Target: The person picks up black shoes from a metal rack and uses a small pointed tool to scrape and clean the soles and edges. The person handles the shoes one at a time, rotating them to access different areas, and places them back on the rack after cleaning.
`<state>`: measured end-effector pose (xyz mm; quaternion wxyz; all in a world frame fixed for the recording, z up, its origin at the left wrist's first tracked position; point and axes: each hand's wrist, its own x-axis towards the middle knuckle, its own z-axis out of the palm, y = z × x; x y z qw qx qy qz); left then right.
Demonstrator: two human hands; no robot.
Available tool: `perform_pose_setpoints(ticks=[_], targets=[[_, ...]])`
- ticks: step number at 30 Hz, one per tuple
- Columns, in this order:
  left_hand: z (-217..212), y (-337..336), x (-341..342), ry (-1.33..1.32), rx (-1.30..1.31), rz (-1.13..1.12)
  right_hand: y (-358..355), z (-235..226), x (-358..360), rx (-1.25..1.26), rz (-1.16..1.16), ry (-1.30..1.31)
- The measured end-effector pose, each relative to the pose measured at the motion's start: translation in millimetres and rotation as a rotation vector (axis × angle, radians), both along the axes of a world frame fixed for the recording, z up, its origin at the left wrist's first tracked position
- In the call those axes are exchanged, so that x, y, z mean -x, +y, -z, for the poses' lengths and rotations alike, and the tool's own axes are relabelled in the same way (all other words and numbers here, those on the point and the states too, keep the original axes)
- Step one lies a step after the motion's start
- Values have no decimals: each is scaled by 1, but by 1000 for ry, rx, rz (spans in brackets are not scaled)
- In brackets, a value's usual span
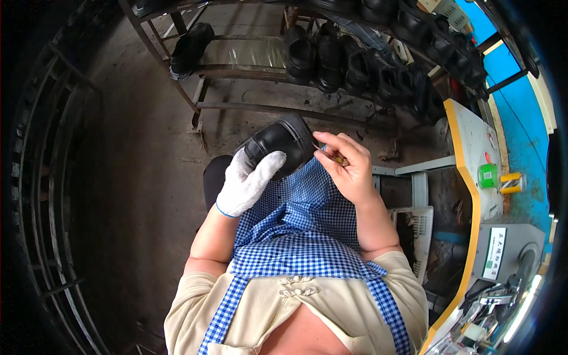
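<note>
A black shoe (278,145) is held up over my lap, tilted, with its textured sole edge toward the upper right. My left hand (245,182), in a white knitted glove, grips it from the lower left, thumb across the upper. My bare right hand (350,168) is at the shoe's right side, with fingers and thumb pinched round a small thin tool (339,160). Only a yellowish bit of that tool shows between the fingers; its exact kind is hidden. The thin tip points at the sole edge, and I cannot tell whether it touches.
Ahead stands a metal rack (248,72) with several black shoes (358,66) along its shelves and a single shoe (192,48) at its left. On my right is a yellow-edged worktable (462,139) carrying a green container (488,176) and a grey machine (512,248). Metal rails (44,207) line the left.
</note>
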<state>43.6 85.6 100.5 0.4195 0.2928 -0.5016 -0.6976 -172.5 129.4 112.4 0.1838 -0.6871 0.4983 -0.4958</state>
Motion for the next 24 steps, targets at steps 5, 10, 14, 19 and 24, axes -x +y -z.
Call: perform_pose_setpoints(ticks=[5, 10, 14, 19, 24], targets=[[5, 1, 2, 261, -307, 49, -2, -13, 1, 38, -23, 85], [5, 4, -2, -9, -145, 33, -8, -36, -5, 169, -85, 272], [1, 10, 2, -136, 201, -74, -14, -48, -1, 238, -131, 604], [11, 11, 1, -289, 543, -89, -17, -71, -3, 245, -227, 945], [10, 7, 5, -331, 603, -39, -23, -65, -12, 115, -220, 1150]])
